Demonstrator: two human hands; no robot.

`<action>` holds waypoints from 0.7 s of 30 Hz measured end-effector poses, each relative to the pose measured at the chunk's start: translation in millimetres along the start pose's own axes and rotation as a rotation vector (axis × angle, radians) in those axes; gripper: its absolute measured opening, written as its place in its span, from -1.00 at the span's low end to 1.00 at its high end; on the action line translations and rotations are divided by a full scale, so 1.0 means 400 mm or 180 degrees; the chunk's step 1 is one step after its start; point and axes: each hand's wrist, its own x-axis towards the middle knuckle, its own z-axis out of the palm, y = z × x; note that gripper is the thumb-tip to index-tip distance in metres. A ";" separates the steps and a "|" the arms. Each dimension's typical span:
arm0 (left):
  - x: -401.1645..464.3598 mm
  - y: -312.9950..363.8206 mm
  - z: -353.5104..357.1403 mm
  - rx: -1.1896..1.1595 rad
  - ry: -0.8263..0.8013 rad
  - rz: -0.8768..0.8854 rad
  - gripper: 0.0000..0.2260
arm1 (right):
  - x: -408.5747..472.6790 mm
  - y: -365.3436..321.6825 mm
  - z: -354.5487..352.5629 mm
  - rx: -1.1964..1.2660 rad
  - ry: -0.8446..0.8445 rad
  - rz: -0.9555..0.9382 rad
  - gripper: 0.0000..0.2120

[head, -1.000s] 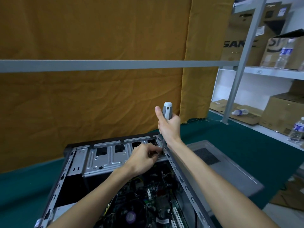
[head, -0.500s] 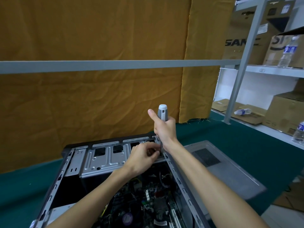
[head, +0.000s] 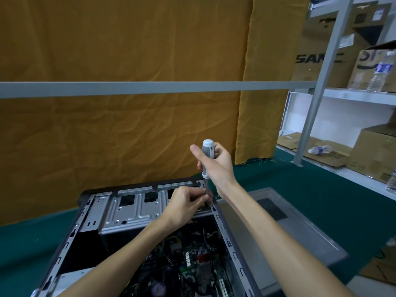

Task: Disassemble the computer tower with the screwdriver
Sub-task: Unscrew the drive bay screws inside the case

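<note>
The computer tower (head: 120, 213) lies open on its side on the green table (head: 300, 189), its removed side panel (head: 278, 221) just beside its right edge. The right hand (head: 216, 163) grips the screwdriver (head: 207, 155) handle upright — shaft down at the tower's far right corner. The left hand (head: 186, 206) pinches the shaft near the tip — fingers curled

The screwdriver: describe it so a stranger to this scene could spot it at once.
Start at the open computer tower lying on the green table, then go to its far right corner, where both hands meet. The screwdriver stands upright there, handle in the right hand, shaft pinched low by the left hand. Its grey handle with a white cap sets it apart.
</note>
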 end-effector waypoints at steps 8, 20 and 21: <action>-0.005 0.008 0.003 -0.0062 0.0221 -0.0048 -0.83 | -0.005 0.006 0.001 0.0745 -0.0287 0.0383 -0.54; 0.003 0.003 0.009 -0.0101 0.0197 0.0112 -0.90 | -0.010 0.010 0.002 0.0432 -0.0092 0.0184 -0.48; 0.003 0.002 0.004 -0.0228 0.0123 0.0139 -0.87 | -0.010 0.009 0.004 0.0478 -0.0145 0.0188 -0.48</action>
